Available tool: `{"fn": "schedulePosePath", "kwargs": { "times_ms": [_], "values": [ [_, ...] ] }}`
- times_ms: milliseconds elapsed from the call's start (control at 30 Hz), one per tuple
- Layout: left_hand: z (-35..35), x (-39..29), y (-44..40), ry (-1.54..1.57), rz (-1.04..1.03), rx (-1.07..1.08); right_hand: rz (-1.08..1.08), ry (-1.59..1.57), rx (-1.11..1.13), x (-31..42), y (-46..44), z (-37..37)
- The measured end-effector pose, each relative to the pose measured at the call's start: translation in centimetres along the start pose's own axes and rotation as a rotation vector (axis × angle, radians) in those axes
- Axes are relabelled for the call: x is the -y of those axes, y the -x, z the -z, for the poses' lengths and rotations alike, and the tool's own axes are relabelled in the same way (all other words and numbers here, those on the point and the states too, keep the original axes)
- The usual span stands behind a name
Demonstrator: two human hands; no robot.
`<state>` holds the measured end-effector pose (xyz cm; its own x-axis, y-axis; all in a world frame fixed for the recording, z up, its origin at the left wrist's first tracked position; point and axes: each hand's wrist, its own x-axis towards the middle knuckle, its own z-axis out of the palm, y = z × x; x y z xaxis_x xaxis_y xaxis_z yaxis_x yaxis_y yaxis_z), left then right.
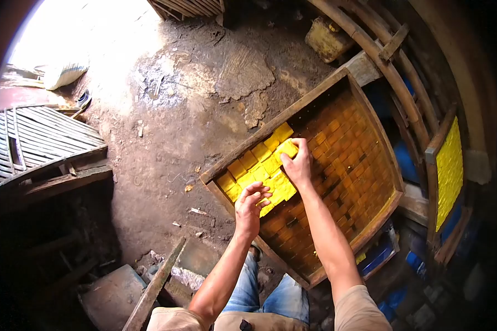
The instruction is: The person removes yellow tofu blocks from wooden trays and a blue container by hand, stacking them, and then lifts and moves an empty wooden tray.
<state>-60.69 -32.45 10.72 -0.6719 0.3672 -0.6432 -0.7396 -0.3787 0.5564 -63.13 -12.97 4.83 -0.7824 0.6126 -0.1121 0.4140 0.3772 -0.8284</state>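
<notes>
A wooden-framed tray [392,149] with a woven brown bottom lies in front of me. Yellow square blocks [251,165] are packed in rows in its left corner. My right hand [299,165] is closed round a yellow block [287,148] at the upper right end of these rows. Over the lower edge of the blocks, my left hand [249,207] hovers with its fingers apart and curved, holding nothing.
A slatted bamboo platform [49,146] stands at the left. At the right are curved bamboo poles [389,66] and an upright tray of yellow material [449,171]. A dirty yellow container [326,41] sits beyond the tray. A plank [154,284] juts up at lower left.
</notes>
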Motion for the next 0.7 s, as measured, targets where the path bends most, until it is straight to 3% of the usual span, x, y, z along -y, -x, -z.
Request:
{"fn": "schedulePosePath", "kwargs": {
  "times_ms": [67, 100, 200, 300, 333, 433, 500, 567, 633, 700],
  "values": [
    [0.0, -0.4, -0.3, 0.019, -0.003, 0.011, -0.103, -0.454, -0.029, 0.3, -1.5, 0.3],
    [0.0, -0.6, -0.5, 0.024, -0.009, 0.02, -0.331, -0.602, 0.03, 0.2, -1.8, 1.7],
    [0.1, -1.0, -1.1, 0.065, -0.03, 0.028, -0.273, -0.752, 0.071, 0.2, -3.3, 1.8],
    [0.0, -0.9, -1.8, 0.094, -0.023, 0.027, -0.191, -0.442, 0.036, -1.6, -5.5, -1.4],
    [0.0, -0.8, -2.0, 0.103, -0.02, 0.028, -0.093, 0.09, -0.025, 0.0, -5.4, -1.2],
    [0.0, -1.1, -2.5, 0.144, -0.018, 0.048, -0.008, 0.354, 0.028, -0.1, -5.8, -2.1],
    [-0.4, -1.5, -3.0, 0.211, -0.026, 0.067, -0.073, 0.089, 0.07, 0.9, -4.3, -2.9],
    [-1.0, -1.6, -3.7, 0.226, -0.019, 0.08, 0.052, 0.097, 0.003, 2.1, -2.8, -2.9],
    [-1.7, -1.5, -4.2, 0.22, -0.003, 0.074, -0.047, -0.102, 0.022, 0.6, -3.6, -2.8],
    [-2.3, -1.4, -4.5, 0.214, -0.013, 0.099, -0.318, -0.772, 0.171, -0.7, -5.1, -0.6]
  ]
}}
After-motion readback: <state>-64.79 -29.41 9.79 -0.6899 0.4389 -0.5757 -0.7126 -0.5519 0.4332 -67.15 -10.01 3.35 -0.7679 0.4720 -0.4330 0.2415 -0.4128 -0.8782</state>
